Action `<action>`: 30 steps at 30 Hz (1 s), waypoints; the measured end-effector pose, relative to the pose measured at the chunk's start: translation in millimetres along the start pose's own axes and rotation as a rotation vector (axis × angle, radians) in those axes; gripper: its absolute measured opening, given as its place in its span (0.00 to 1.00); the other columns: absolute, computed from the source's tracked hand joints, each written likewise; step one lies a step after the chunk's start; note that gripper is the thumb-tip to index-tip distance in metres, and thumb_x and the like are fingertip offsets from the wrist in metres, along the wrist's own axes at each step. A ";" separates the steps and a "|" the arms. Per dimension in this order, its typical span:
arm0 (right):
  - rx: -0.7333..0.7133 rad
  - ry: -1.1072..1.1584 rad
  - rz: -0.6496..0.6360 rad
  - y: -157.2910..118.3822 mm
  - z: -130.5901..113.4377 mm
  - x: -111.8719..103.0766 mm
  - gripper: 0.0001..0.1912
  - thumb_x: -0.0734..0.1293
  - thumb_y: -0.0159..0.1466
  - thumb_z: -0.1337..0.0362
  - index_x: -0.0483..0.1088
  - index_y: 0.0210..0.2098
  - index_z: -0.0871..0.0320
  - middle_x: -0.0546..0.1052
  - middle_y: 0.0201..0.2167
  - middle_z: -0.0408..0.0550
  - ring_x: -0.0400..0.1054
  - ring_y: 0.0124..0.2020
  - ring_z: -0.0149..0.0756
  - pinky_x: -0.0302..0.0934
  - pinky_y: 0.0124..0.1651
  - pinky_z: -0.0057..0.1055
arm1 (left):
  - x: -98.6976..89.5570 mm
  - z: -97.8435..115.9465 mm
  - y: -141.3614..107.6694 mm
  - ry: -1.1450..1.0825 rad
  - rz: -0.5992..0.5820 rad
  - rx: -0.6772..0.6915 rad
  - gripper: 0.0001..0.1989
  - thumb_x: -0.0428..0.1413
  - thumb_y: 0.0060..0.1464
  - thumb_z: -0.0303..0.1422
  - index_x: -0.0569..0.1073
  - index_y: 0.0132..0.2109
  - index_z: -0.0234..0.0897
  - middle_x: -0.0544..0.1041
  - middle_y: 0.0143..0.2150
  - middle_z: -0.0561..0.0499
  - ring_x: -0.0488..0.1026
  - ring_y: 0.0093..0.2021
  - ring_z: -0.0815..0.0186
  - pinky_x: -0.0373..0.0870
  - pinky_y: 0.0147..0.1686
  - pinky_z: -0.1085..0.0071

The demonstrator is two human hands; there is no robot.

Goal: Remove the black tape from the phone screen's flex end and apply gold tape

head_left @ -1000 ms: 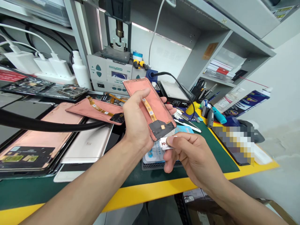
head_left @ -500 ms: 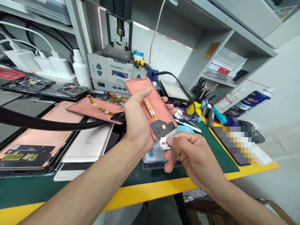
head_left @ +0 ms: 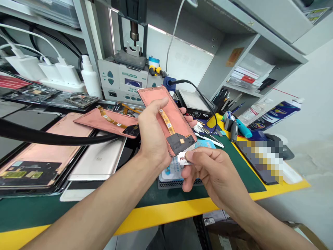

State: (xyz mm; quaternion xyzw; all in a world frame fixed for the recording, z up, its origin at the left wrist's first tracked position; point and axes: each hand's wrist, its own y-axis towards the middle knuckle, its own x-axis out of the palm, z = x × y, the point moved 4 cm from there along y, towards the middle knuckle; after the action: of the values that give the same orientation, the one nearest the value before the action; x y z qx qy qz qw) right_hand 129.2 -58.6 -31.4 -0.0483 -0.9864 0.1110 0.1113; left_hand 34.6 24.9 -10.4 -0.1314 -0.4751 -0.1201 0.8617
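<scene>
My left hand (head_left: 153, 128) is wrapped round a phone screen (head_left: 173, 113), its copper-coloured back facing me. A flex ribbon cable (head_left: 167, 121) runs down that back to a black patch near the lower edge. Between thumb and fingers, my right hand (head_left: 205, 165) pinches a razor blade (head_left: 183, 158) at the screen's bottom edge; whether blade and screen touch I cannot tell. Left of my left hand lies another copper-backed screen (head_left: 106, 121) with its own ribbon. Beneath the hands, a blue and white package (head_left: 171, 173) is partly covered.
Phone parts (head_left: 39, 149) and a white phone back cover (head_left: 97, 156) lie on the left. A thick black hose (head_left: 57, 137) crosses above them. Behind stands a grey soldering station (head_left: 125, 83). Pens and tweezers (head_left: 208, 135) lie right, near a dark phone (head_left: 256, 163) on the yellow edge.
</scene>
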 end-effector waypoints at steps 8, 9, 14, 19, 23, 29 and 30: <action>-0.004 -0.007 0.005 -0.8 0.1 -1.0 0.17 0.75 0.59 0.60 0.74 0.19 0.61 0.79 0.18 0.45 0.73 0.15 0.31 0.70 0.23 0.22 | 0.2 -1.3 2.3 -0.025 -0.026 0.050 0.12 0.56 0.50 0.41 0.73 0.33 0.35 0.76 0.29 0.48 0.78 0.31 0.60 0.77 0.33 0.66; -0.005 -0.010 0.006 -0.5 0.4 -1.2 0.17 0.75 0.60 0.60 0.75 0.19 0.61 0.79 0.18 0.45 0.73 0.15 0.31 0.70 0.23 0.22 | 0.1 -1.0 2.6 -0.033 -0.028 0.062 0.12 0.56 0.51 0.41 0.73 0.33 0.35 0.76 0.29 0.48 0.78 0.30 0.61 0.78 0.33 0.65; -0.014 -0.018 0.015 -0.1 1.6 -2.3 0.18 0.74 0.61 0.59 0.75 0.19 0.62 0.78 0.18 0.46 0.73 0.15 0.31 0.69 0.23 0.22 | -0.8 -1.1 2.0 -0.047 -0.051 0.083 0.13 0.57 0.51 0.41 0.74 0.34 0.33 0.75 0.27 0.50 0.77 0.28 0.62 0.75 0.29 0.68; -0.029 -0.002 0.020 -0.7 2.6 -2.1 0.17 0.73 0.62 0.60 0.76 0.20 0.62 0.79 0.19 0.46 0.73 0.16 0.31 0.69 0.23 0.22 | -0.7 2.2 1.5 -0.031 -0.038 0.127 0.14 0.58 0.49 0.41 0.75 0.33 0.32 0.76 0.28 0.49 0.77 0.28 0.62 0.73 0.27 0.70; -0.027 0.020 0.022 -0.5 3.1 -1.4 0.17 0.74 0.61 0.59 0.75 0.21 0.62 0.79 0.19 0.46 0.73 0.15 0.32 0.69 0.22 0.23 | 1.5 5.0 1.9 -0.022 -0.017 0.133 0.15 0.55 0.51 0.41 0.75 0.31 0.32 0.76 0.27 0.47 0.79 0.28 0.58 0.74 0.25 0.67; -0.041 0.032 0.018 -1.0 1.6 -0.6 0.17 0.73 0.62 0.58 0.76 0.22 0.62 0.79 0.19 0.46 0.74 0.16 0.31 0.68 0.23 0.23 | 3.2 7.6 0.0 -0.023 -0.021 0.141 0.14 0.54 0.51 0.39 0.75 0.30 0.32 0.77 0.27 0.45 0.80 0.29 0.54 0.74 0.23 0.66; -0.042 0.032 0.018 -1.4 1.6 -0.5 0.17 0.73 0.62 0.58 0.76 0.22 0.62 0.79 0.20 0.47 0.74 0.16 0.32 0.68 0.23 0.23 | 3.3 7.9 -0.2 -0.023 -0.028 0.143 0.14 0.54 0.51 0.39 0.75 0.29 0.32 0.77 0.27 0.45 0.79 0.29 0.55 0.75 0.25 0.65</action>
State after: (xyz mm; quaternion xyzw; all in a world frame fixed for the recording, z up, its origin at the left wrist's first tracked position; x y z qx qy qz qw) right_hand 129.1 -60.3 -32.7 -0.0614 -0.9861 0.0907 0.1250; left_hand 30.1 27.1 -3.5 -0.0642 -0.4941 -0.0963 0.8617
